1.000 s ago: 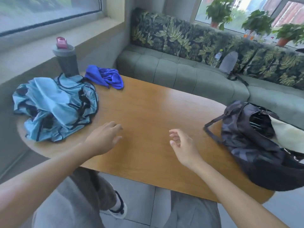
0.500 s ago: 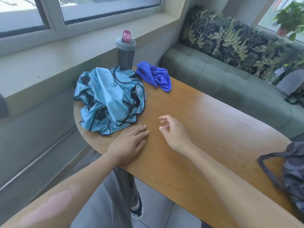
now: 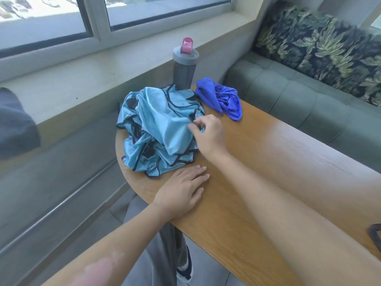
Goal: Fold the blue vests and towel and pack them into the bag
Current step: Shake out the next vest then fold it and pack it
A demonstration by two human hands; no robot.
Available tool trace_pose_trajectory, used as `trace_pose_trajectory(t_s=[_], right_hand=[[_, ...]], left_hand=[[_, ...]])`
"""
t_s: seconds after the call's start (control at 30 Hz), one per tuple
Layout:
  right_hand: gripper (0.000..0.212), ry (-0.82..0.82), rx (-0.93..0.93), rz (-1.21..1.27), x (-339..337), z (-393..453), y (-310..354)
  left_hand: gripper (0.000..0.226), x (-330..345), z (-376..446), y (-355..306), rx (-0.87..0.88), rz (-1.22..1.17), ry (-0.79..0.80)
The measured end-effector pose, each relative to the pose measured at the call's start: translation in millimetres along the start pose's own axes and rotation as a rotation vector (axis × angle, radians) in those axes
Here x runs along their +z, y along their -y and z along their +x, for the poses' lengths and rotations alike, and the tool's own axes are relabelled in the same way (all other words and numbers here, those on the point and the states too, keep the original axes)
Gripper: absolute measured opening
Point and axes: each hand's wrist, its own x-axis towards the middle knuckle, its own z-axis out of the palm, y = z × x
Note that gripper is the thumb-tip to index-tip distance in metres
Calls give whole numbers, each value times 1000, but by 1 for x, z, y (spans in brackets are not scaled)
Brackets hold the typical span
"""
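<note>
A crumpled heap of light blue vests [image 3: 158, 129] with dark trim lies at the rounded left end of the wooden table [image 3: 278, 162]. A dark blue towel [image 3: 222, 100] sits bunched just behind and right of the heap. My right hand [image 3: 208, 135] is on the heap's right edge, fingers curled and pinching the vest fabric. My left hand [image 3: 183, 188] rests flat on the table just in front of the heap, fingers straight. Only a dark strap of the bag [image 3: 374, 234] shows at the right edge.
A grey bottle [image 3: 184, 67] with a pink lid stands behind the vests near the window sill. A green sofa [image 3: 299, 96] with leaf-print cushions runs along the table's far side. The table edge is close to my left hand.
My right hand has reached forward onto the vest heap and taken hold of fabric. My left hand stays flat on the table. The view has turned further left, leaving the bag nearly out of sight.
</note>
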Motion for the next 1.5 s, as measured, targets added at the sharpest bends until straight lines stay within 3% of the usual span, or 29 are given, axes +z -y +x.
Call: trace_pose_trajectory(t_s=[0.13, 0.33, 0.53, 0.7, 0.87, 0.97, 1.07, 1.13, 1.23, 1.33, 1.4, 1.5], right_hand=[[16, -203, 272, 269, -40, 10, -30], [28, -394, 499, 228, -117, -32, -94], [20, -475, 628, 216, -172, -110, -139], [17, -454, 701, 52, -203, -183, -169], [15, -388, 726, -52, -234, -236, -192], [15, -463, 743, -103, -255, -255, -203], [18, -569, 797, -134, -269, -264, -202], [30, -607, 745, -251, -271, -270, -198], [48, -483, 468, -529, -256, -282, -190], [54, -87, 334, -544, -233, -285, -175], [55, 79, 314, -570, -216, -287, -178], [22, 38, 287, -593, -206, -283, -188]], left_hand=[[46, 0, 0, 1, 5, 4, 4], [47, -3, 0, 0, 3, 6, 34], [44, -5, -1, -1, 6, 25, 30], [39, -7, -1, -4, 2, 73, 1], [42, -11, 0, -14, 137, 269, -162], [54, -14, 16, -30, 144, 306, -248], [68, -13, 41, -47, 50, 354, -159], [50, -10, 55, -53, 58, 457, -50], [38, -5, 68, -58, 83, 549, 57], [17, -15, 78, -74, 199, 564, 159], [26, -28, 88, -91, 223, 426, 268], [38, -58, 104, -125, 75, 16, 358]])
